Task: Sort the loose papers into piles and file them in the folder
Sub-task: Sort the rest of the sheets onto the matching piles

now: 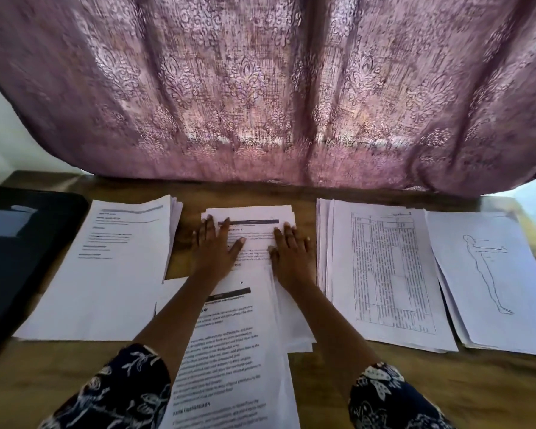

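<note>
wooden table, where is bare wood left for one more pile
Widest bare patch: the near right corner of the wooden table, below the white pile with the printed grid and the pile with the outlined figure. A smaller one lies near left, below the white text pile. Only a thin strip runs under the purple curtain. The middle row is crowded.

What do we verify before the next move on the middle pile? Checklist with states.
1. Left hand flat at the middle pile left edge: ok.
2. Right hand flat on the same pile: ok.
3. Middle pile edges squared: not ok, sheets fan at its right side.
4. Front text sheets clear of it: not ok, they overlap its near end.
5. Left pile clear of both hands: ok.
6. Black folder open for filing: cannot tell.
</note>
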Available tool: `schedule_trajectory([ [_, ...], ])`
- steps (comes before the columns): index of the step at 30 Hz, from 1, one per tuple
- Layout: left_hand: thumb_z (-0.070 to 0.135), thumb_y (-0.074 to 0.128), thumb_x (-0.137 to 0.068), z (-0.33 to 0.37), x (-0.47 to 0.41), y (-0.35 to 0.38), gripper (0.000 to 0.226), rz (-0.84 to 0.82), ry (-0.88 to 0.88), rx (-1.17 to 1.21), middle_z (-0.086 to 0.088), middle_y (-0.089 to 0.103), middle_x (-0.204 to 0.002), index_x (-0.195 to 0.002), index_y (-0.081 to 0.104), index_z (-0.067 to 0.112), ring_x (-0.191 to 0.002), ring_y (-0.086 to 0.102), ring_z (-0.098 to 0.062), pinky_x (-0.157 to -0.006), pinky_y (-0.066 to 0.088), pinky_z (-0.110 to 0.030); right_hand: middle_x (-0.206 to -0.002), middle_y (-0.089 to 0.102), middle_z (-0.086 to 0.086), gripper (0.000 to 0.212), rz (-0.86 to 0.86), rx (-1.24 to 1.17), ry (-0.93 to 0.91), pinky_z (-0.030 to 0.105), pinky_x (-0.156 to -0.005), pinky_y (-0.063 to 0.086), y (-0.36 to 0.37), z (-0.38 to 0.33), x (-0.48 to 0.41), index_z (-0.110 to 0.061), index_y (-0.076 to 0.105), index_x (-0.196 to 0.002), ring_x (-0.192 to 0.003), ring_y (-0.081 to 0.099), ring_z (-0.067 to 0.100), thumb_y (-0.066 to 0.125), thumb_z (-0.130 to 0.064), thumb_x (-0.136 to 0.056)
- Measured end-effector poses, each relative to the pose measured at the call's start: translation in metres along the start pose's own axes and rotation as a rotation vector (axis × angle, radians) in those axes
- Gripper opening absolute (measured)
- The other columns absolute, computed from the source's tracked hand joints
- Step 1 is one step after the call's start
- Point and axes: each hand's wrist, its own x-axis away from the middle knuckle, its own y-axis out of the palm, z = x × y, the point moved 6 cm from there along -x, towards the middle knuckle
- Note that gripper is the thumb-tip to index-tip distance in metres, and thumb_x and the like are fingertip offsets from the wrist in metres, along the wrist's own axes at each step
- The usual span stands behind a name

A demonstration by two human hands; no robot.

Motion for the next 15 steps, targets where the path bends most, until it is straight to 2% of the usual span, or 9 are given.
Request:
schedule_trajectory([
  [2,0.065,0.029,-0.092,0.005,-0.008,-0.001,0.073,0.012,0.049,-0.024,-0.014,0.012,-0.161,-0.152,0.024,0.025,-0.147,0.014,-0.033,-0.119,0.011,-0.048,-0.159,0.016,0.011,0.082,0.022,-0.003,0.027,0.043,-0.118,0.005,0.0,0.001,-0.001,-0.016,0.02,-0.152,-0.147,0.014,0.03,-0.008,-0.051,-0.083],
  [3,0.066,0.028,-0.091,0.005,-0.011,-0.001,0.073,0.017,0.06,-0.023,-0.014,0.013,-0.16,-0.152,0.025,0.025,-0.147,0.014,-0.033,-0.118,0.011,-0.048,-0.157,0.023,0.013,0.076,0.046,-0.005,0.03,0.046,-0.117,0.011,-0.003,0.001,-0.004,-0.014,0.027,-0.15,-0.145,0.02,0.033,0.0,-0.049,-0.089],
  [6,0.066,0.024,-0.093,0.005,-0.015,-0.001,0.072,0.052,0.08,-0.034,-0.013,0.016,-0.16,-0.152,0.026,0.024,-0.147,0.015,-0.033,-0.118,0.01,-0.048,-0.143,0.046,0.015,0.045,0.13,-0.019,0.027,0.046,-0.106,0.033,-0.017,0.006,-0.021,-0.009,0.048,-0.136,-0.129,0.044,0.037,0.042,-0.03,-0.097],
  [8,0.062,0.024,-0.095,0.007,-0.012,0.0,0.069,0.06,0.108,-0.06,-0.01,0.019,-0.159,-0.152,0.027,0.022,-0.148,0.016,-0.03,-0.118,0.009,-0.048,-0.143,0.044,0.011,0.045,0.093,-0.013,0.029,0.042,-0.106,0.033,-0.024,0.014,-0.037,-0.011,0.045,-0.136,-0.129,0.042,0.032,0.048,-0.03,-0.096],
  [12,0.045,0.038,-0.1,0.015,-0.009,-0.005,0.056,0.095,0.193,-0.054,-0.006,0.032,-0.155,-0.148,0.037,0.017,-0.145,0.025,-0.025,-0.117,0.017,-0.047,-0.158,0.023,0.008,0.063,-0.024,-0.021,-0.019,0.042,-0.117,0.017,-0.022,0.026,-0.055,-0.014,0.023,-0.15,-0.145,0.021,0.027,0.044,-0.043,-0.098],
  [15,0.04,0.041,-0.1,0.017,-0.006,-0.007,0.051,0.122,0.209,-0.047,-0.006,0.039,-0.152,-0.145,0.042,0.015,-0.143,0.032,-0.025,-0.116,0.021,-0.045,-0.155,0.031,0.009,0.061,0.014,-0.033,-0.019,0.042,-0.118,0.017,-0.023,0.02,-0.049,-0.015,0.022,-0.15,-0.143,0.027,0.027,0.045,-0.038,-0.099],
])
